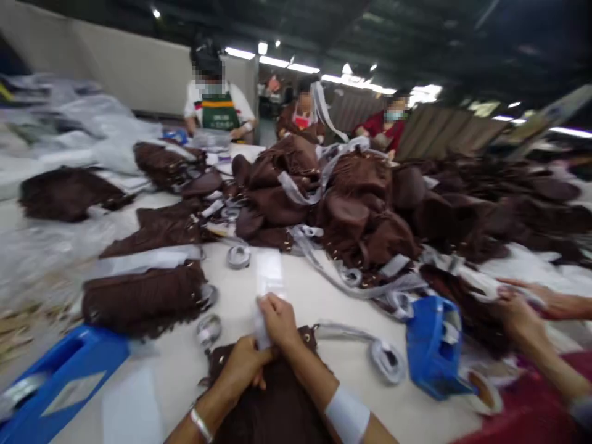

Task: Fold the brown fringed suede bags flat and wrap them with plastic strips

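Observation:
A dark brown fringed bag (277, 401) lies on the white table right below my hands. My right hand (279, 320) pinches a translucent white strip (271, 271), which stretches away from me over the table. Close beside it, my left hand (245, 364) has its fingers curled at the strip's lower end, above the bag's top edge. A wrapped strap ends in a coil (387, 362) to the right of the bag. Another small coil (209, 330) sits to its upper left.
Blue tape dispensers stand at the left (65, 382) and right (435, 345). Brown bags (287, 203) are heaped across the table's far side. Another person's hands (527, 308) work at the right edge. Several people stand beyond the heap. Plastic sheeting (50, 246) covers the left.

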`<state>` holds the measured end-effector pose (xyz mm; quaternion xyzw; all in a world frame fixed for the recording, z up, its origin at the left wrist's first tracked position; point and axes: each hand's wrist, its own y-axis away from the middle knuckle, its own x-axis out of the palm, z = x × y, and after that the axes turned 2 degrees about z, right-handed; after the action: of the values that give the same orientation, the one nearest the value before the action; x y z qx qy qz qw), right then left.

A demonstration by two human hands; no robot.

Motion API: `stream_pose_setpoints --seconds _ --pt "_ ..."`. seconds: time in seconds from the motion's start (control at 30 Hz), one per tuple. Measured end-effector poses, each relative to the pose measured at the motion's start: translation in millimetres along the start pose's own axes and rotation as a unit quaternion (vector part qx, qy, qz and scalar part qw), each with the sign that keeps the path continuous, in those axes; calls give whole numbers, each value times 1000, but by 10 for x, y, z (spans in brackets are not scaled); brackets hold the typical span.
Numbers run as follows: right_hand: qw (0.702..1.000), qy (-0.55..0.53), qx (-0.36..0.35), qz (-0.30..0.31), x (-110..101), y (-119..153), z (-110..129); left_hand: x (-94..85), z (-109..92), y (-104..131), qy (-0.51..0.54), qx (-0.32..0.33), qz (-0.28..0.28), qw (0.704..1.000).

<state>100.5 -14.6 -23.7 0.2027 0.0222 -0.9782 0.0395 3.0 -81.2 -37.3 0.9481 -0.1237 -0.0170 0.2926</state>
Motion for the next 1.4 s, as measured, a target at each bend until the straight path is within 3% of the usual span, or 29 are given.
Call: stream_pose_setpoints --seconds 0.03,0.1,0.3,0.57,0.8,0.93,1.03,1.1,1.13,1.2,1.27,1.3,1.4 --pt "999 -16 0 40 176 72 -8 -114 117 135 12 -14 -15 1000" --pt "996 -37 -1 77 300 150 -11 -185 205 273 28 -17 -26 999" --pt "997 -56 -4 60 147 81 -21 -73 97 199 31 10 -3 999" --pt "996 -69 15 56 235 70 -17 -107 207 157 13 -4 -5 1000" --pt "990 -78 53 103 -26 110 -55 -105 230 105 -7 5 -2 1000" --pt "986 46 -2 160 -176 299 -55 -109 202 128 -25 20 -4 999" --pt "962 128 -51 235 -278 359 167 -146 184 223 -32 48 -8 998" --pt "954 40 -59 293 -427 321 438 -183 172 326 -29 70 -14 997" --pt "952 -34 -68 296 -528 287 587 -199 165 385 -29 81 -20 996" --pt "959 -171 -102 200 -744 214 842 -220 159 510 -61 120 -31 990" --pt "967 -182 -131 121 -906 165 954 -230 177 636 -157 214 -38 964" --pt "972 -140 -138 130 -946 157 940 -235 204 701 -227 276 -44 933" --pt "954 80 -131 258 -902 186 685 -283 352 900 -446 425 -69 784"
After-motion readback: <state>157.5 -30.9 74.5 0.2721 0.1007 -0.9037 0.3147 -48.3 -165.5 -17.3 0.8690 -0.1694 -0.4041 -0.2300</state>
